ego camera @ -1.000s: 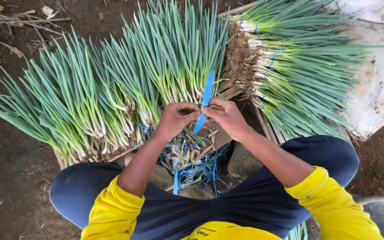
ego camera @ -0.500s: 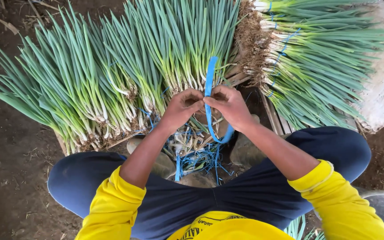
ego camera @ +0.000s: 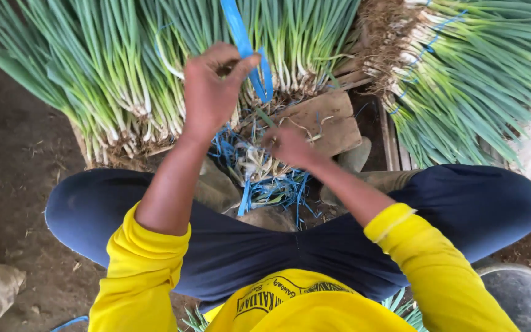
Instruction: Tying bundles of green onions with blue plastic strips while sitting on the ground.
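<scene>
Hands parted, left hand (ego camera: 211,92) raised with blue strap (ego camera: 245,46), right hand (ego camera: 290,146) dropped lower.

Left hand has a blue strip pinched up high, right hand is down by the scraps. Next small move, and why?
Probably bring the right hand up to take the loose lower end of the blue strip. The left hand pinches it raised in front of the green onions, while the right hand holds nothing clearly visible, low over the pile of blue ties between the knees.

green onions (ego camera: 112,80) crowd ahead, knees flank, scraps (ego camera: 265,178) between
</scene>
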